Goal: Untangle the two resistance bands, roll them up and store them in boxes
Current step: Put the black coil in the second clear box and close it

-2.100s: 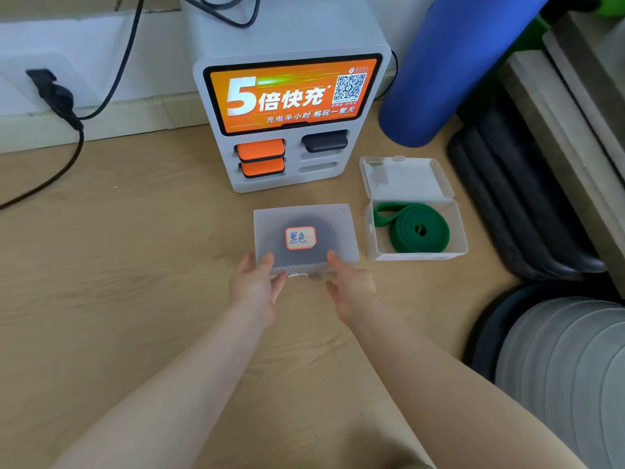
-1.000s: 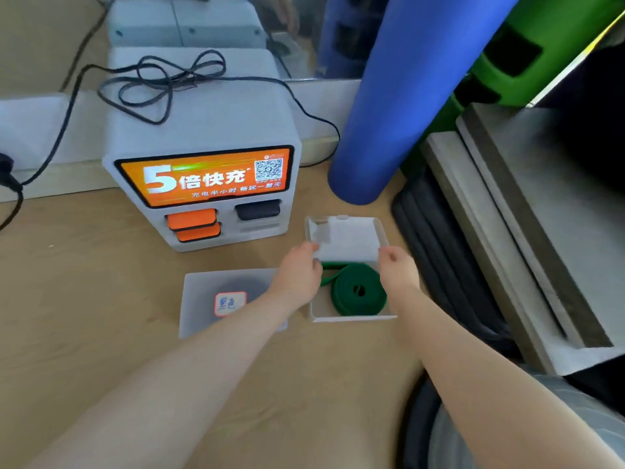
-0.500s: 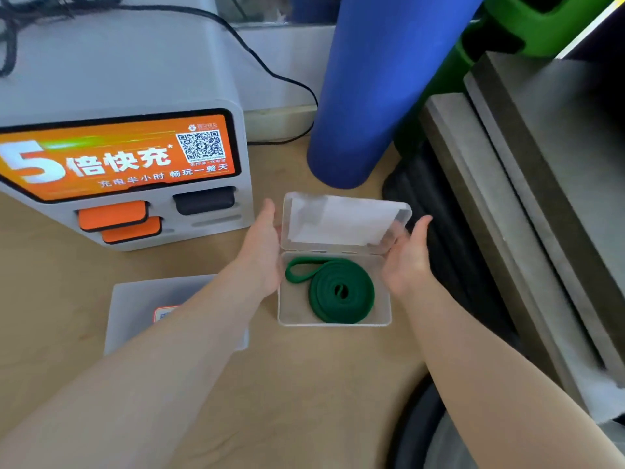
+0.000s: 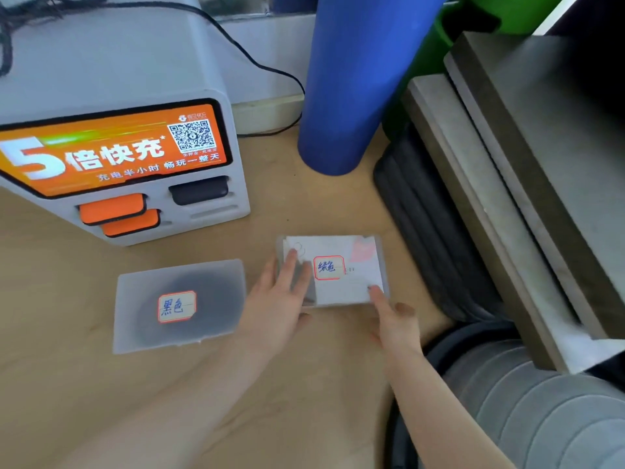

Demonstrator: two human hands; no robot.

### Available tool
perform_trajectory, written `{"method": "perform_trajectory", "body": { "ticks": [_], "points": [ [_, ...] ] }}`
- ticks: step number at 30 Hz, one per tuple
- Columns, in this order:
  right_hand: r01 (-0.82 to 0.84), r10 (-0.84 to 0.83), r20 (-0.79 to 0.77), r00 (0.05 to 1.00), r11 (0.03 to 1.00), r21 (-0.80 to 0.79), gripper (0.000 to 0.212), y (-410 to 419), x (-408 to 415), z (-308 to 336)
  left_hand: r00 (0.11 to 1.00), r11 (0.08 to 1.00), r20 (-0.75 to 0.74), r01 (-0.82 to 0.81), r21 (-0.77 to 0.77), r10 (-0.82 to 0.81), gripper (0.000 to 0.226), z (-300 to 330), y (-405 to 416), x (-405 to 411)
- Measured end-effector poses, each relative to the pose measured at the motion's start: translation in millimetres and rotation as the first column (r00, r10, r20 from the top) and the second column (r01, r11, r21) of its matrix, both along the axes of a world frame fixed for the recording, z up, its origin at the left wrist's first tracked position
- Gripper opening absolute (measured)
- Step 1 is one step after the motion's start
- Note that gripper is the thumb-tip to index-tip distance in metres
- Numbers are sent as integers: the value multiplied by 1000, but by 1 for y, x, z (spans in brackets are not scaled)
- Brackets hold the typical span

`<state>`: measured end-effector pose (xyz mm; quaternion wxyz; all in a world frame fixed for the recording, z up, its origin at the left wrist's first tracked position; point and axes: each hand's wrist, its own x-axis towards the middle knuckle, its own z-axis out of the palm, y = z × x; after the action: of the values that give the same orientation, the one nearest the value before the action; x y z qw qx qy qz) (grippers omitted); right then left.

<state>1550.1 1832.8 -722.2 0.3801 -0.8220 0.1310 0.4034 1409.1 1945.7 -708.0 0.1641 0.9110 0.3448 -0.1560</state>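
Both hands, left [image 4: 280, 299] and right [image 4: 394, 319], now press flat-fingered on the green box's [image 4: 351, 289] just-closed lid, so storage looks finished.

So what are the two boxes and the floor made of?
Both boxes look like frosted plastic: a dark shape shows dimly through the left lid. The floor looks like pale wood or laminate, with faint grain lines; which one I cannot tell.
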Motion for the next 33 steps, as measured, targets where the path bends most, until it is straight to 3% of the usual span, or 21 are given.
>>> {"method": "perform_trajectory", "body": {
  "ticks": [2,4,6,9,20,23,26,30,33],
  "points": [
    [247,-198,-267,943,955,166,47,5,-23,5,992,987,117,25,156,-43,82,-13,-3,-7],
    [385,-251,-417,873,881,276,30,16,-41,12,978,944,165,69,322,-128,65,-31,-5,-14],
    [462,-303,-434,848,824,328,25,27,-50,15,963,910,201,86,406,-181,49,-37,-6,-15],
    [515,-373,-413,831,797,315,16,34,-54,15,957,916,215,102,387,-197,46,-39,-7,-12],
    [342,-231,-349,908,891,299,18,37,-50,12,953,925,174,180,336,-248,46,-31,-4,-21],
    [296,-177,-352,919,901,318,29,38,-53,12,970,944,117,175,278,-214,94,-19,3,-41],
    [263,-157,-311,937,904,337,32,41,-56,9,989,952,107,63,298,-99,115,-8,0,-75],
    [211,-120,-262,958,912,351,30,44,-67,7,999,947,31,-27,319,18,101,-12,9,-123],
    [286,-183,-282,942,878,385,33,49,-67,6,995,948,65,-95,305,79,89,-15,19,-131]
  ]
}}
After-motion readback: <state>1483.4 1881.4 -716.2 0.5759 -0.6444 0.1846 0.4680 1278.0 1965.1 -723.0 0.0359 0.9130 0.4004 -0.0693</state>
